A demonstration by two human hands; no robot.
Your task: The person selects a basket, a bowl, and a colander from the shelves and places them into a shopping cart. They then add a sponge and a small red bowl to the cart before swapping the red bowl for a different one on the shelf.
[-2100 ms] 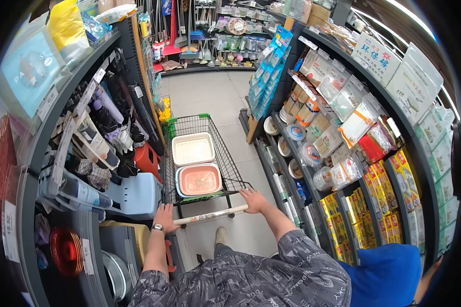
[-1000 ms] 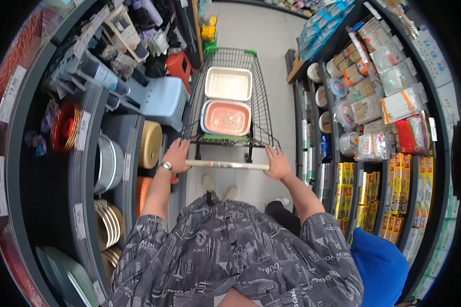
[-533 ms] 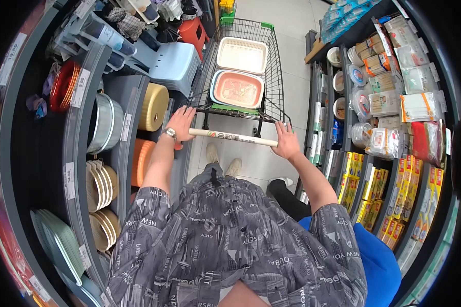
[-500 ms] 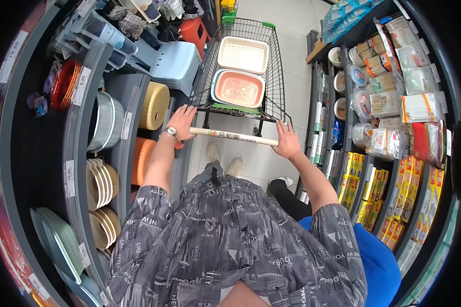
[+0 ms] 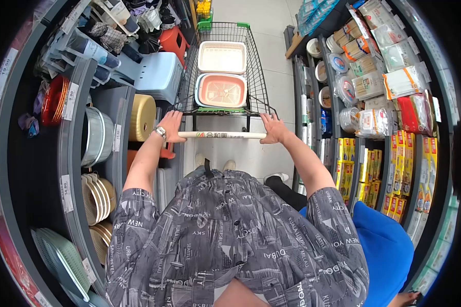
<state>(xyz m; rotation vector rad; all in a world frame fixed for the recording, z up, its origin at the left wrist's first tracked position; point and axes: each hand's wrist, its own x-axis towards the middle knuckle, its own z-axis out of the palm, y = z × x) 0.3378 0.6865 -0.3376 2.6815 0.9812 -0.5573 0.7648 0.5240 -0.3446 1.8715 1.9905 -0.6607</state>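
Note:
A black wire shopping cart with green corner pieces stands in front of me. My left hand, with a watch at its wrist, holds the left end of the pale cart handle. At the handle's right end is my right hand, its fingers pointing forward over the bar. Inside the cart a cream basket lies toward the front. Nearer to me sits a pink basket in a white and blue one. The undersides of both hands are hidden.
Shelves on the left carry a gold basin, bowls and a light blue stool. Packaged goods and yellow boxes fill the right shelves. A person in blue is close at my right. Tiled floor runs ahead.
The cart, its baskets and both my hands have shifted left in view. The shelves have also shifted left, and more of the person in blue shows. Both hands stay on the handle.

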